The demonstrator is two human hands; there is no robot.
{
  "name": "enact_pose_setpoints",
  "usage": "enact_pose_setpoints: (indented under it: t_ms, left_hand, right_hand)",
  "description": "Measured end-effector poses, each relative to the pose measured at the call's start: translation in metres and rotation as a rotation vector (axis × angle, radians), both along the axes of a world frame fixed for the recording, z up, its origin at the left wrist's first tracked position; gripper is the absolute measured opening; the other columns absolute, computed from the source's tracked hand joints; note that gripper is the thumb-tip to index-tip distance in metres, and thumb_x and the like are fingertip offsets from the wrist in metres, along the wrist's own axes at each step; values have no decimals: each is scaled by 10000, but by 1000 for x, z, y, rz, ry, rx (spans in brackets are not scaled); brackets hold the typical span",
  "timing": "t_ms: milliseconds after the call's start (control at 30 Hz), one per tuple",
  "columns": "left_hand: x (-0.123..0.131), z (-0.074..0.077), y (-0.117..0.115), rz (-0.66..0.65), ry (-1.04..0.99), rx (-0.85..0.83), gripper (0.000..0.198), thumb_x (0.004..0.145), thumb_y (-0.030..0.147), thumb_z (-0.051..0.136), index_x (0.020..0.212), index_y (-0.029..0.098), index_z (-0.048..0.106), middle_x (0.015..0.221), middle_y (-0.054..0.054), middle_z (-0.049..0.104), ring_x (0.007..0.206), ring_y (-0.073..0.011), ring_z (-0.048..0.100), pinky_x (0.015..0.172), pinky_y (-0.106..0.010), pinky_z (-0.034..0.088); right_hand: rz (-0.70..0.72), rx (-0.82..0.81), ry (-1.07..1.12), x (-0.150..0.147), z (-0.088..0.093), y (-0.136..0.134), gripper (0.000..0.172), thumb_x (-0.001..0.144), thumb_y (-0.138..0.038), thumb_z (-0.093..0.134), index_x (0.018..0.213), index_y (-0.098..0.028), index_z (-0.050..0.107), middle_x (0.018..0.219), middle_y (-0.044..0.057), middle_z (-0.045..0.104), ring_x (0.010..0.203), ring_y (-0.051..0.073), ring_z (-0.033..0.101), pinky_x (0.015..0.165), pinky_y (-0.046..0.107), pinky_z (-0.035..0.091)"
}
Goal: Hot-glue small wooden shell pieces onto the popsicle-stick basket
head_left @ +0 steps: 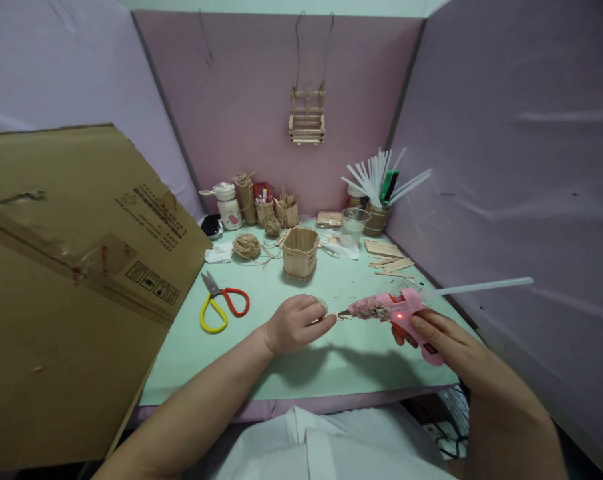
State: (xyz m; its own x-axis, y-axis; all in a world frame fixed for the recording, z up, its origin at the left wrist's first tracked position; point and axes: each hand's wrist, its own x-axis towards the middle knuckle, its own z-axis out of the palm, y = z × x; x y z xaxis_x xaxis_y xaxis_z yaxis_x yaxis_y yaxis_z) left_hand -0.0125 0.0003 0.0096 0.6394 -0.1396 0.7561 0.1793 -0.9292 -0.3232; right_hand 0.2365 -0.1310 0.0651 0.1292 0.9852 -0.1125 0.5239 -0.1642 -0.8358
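Observation:
My right hand (426,330) is wrapped round the handle of a pink glue gun (406,308). A red light glows on its side, and a clear glue stick (481,287) juts from its back. The gun's nozzle points left, close to the fingertips of my left hand (301,323). That hand is closed in a pinch; a pale rounded edge shows at its fingers, but what it holds is mostly hidden. Small light wood bits (345,318) show by the nozzle. Just beyond my left hand stands a woven wooden basket (300,253).
Scissors (216,300) with red and yellow handles lie at left, beside a large cardboard sheet (81,287). Behind are a twine coil (246,247), a white bottle (228,208), a plastic cup (355,223), wooden sticks (386,253) and a pot (377,220) of glue sticks. A small wooden swing (307,123) hangs at the back.

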Motion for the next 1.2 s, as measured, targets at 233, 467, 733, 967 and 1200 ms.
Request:
enact_pose_setpoints:
  t_ms: [233, 467, 733, 967, 1200]
  left_hand:
    - [0, -1, 0, -1, 9, -19, 177, 842, 136, 568, 1012, 184, 561, 732, -16, 582, 696, -128, 544, 620, -264, 470]
    - [0, -1, 0, -4, 4, -10, 176, 833, 127, 575, 1000, 181, 567, 736, -20, 591, 688, -131, 540, 609, -266, 468]
    - [0, 0, -1, -11, 2, -28, 192, 812, 110, 608, 989, 168, 560, 728, -15, 579, 694, -131, 538, 623, -263, 452]
    - [1, -1, 0, 66, -75, -49, 108, 810, 140, 620, 914, 166, 609, 696, -7, 550, 637, -118, 473, 579, -255, 394]
    - [-4, -4, 12, 162, -370, -568, 84, 843, 190, 579, 864, 191, 660, 742, -35, 551, 715, -139, 513, 642, -268, 436]
  right_hand:
    - [-21, -44, 0, -3, 2, -1, 488, 810, -658, 416, 705, -233, 632, 823, 44, 611, 756, 181, 537, 576, 225, 484]
    - [-18, -25, -6, -5, 5, -1, 478, 806, -642, 424, 688, -229, 636, 801, 51, 611, 726, 181, 536, 568, 230, 497]
    - [-19, -32, -21, 2, -2, -4, 446, 791, -633, 473, 717, -231, 653, 853, 53, 644, 744, 191, 568, 570, 239, 518]
    - [-19, 74, -103, 3, -1, 1, 438, 843, -603, 418, 827, -240, 663, 830, 49, 668, 712, 192, 594, 584, 258, 507]
    - [-137, 198, -473, 28, -51, 35, 500, 818, -535, 452, 1140, -172, 575, 976, 116, 662, 860, 268, 596, 735, 362, 463]
